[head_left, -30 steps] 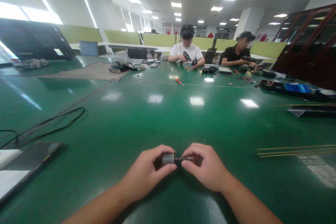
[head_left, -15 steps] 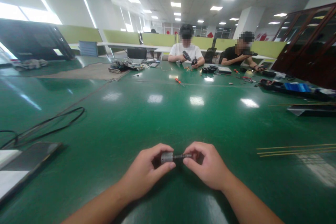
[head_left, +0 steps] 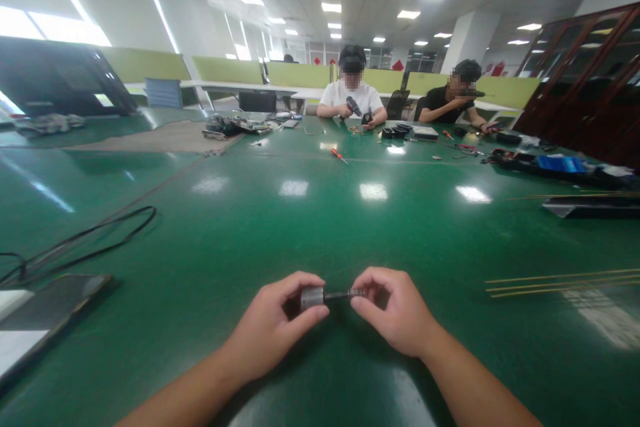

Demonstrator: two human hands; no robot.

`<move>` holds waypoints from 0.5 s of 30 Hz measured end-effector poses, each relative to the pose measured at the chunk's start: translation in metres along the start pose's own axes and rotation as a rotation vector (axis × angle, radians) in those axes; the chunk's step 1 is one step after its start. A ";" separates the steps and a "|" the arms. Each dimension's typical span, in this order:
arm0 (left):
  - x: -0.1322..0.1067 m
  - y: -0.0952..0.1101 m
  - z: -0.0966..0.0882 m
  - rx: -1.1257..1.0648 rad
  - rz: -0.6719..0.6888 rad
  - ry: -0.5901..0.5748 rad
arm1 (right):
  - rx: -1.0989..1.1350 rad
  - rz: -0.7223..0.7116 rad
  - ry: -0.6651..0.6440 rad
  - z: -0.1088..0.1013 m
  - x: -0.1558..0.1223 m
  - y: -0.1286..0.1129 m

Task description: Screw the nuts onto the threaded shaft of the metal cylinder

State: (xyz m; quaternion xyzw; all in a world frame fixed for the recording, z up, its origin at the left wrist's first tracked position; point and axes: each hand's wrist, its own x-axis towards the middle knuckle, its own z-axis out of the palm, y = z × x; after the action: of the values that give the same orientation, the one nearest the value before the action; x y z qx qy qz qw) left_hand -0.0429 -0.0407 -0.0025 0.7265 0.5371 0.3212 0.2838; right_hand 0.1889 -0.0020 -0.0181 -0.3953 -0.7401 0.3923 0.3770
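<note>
Low over the green table (head_left: 310, 227), both my hands hold one small metal part between them. My left hand (head_left: 275, 323) is closed on a short grey metal cylinder (head_left: 312, 296), thumb below and fingers curled over the top. A thin dark threaded rod (head_left: 344, 294) sticks out of the cylinder to the right. My right hand (head_left: 395, 310) pinches the far end of that rod with thumb and forefinger. Both forearms come in from the bottom edge.
A black cable (head_left: 85, 240) loops at the left, beside a dark flat tablet (head_left: 45, 310). Thin brass rods (head_left: 560, 282) lie at the right. Across the table sit two people among tools, with a red screwdriver (head_left: 339, 156) in front of them.
The rod shows longer between my hands than a second ago. Both hands have shifted slightly up and left in the picture. The person at the far right has raised a hand to the head.
</note>
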 end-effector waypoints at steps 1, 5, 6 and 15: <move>0.000 0.000 0.000 0.001 0.002 0.003 | 0.000 -0.001 0.001 0.000 0.000 0.000; 0.000 -0.001 0.000 -0.004 0.000 0.010 | 0.001 -0.003 0.006 -0.001 0.000 0.000; 0.001 -0.001 0.000 -0.008 -0.001 0.011 | 0.004 -0.005 0.006 -0.001 0.000 0.000; -0.001 -0.003 0.000 -0.029 -0.023 -0.003 | 0.017 -0.010 0.001 -0.002 0.000 0.000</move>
State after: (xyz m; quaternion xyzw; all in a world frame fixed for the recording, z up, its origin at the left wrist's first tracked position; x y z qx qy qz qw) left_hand -0.0451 -0.0403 -0.0051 0.7167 0.5401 0.3245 0.2990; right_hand 0.1908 -0.0016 -0.0172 -0.3888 -0.7384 0.3966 0.3825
